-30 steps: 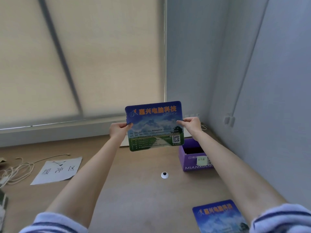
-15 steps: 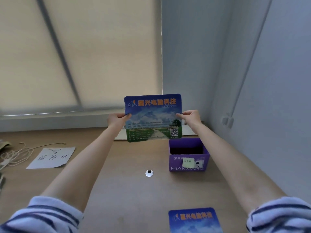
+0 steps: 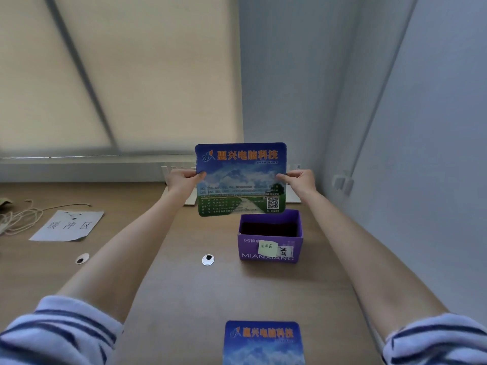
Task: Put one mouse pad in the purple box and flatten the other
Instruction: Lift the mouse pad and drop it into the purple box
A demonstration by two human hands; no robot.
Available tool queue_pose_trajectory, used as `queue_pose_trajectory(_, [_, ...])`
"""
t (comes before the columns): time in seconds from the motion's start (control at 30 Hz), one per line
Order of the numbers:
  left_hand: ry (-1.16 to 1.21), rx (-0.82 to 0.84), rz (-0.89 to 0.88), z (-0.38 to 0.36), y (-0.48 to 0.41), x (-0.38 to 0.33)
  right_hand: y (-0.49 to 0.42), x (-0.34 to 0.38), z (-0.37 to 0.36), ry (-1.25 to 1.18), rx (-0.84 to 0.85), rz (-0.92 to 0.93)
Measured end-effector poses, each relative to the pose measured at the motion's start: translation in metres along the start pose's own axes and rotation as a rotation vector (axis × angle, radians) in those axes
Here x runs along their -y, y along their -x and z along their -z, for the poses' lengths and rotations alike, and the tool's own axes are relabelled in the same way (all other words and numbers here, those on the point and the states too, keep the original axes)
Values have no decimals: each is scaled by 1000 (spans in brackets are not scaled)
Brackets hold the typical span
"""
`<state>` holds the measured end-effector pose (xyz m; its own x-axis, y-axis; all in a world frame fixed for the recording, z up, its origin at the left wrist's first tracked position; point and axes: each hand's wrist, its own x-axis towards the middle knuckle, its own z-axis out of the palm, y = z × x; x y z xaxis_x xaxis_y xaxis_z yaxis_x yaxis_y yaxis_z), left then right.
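I hold a blue and green printed mouse pad [image 3: 241,177] upright in the air, printed side facing me. My left hand [image 3: 181,180] pinches its left edge and my right hand [image 3: 300,181] pinches its right edge. Its lower edge hangs just above and behind the open purple box [image 3: 270,252], which stands on the desk with a dark, seemingly empty inside. A second mouse pad [image 3: 263,342] with the same print lies flat on the desk at the near edge, partly cut off by the frame.
Two small round white markers with black dots, one [image 3: 208,259] left of the box and another [image 3: 82,258] further left, lie on the wooden desk [image 3: 184,291]. A labelled paper sheet [image 3: 69,225] and a coiled cord [image 3: 18,219] lie at the left. Walls close off the right side and back.
Both hands have kept their grip and brought the pad lower and closer to the purple box. The view has tilted down, so more of the second pad shows.
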<state>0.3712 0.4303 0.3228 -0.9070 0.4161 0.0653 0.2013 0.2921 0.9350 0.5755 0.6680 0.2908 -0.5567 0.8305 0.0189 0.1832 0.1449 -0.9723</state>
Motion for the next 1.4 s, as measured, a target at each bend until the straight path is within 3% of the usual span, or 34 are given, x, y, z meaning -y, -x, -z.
queue_pose_trajectory(0.77, [-102,92,151,-144,-56,42,-89,-102,41,184,-17,-106])
queue_pose_trajectory(1.4, [-243,170,215,-215,-95,106,-124,-175,36,145,-78,-256])
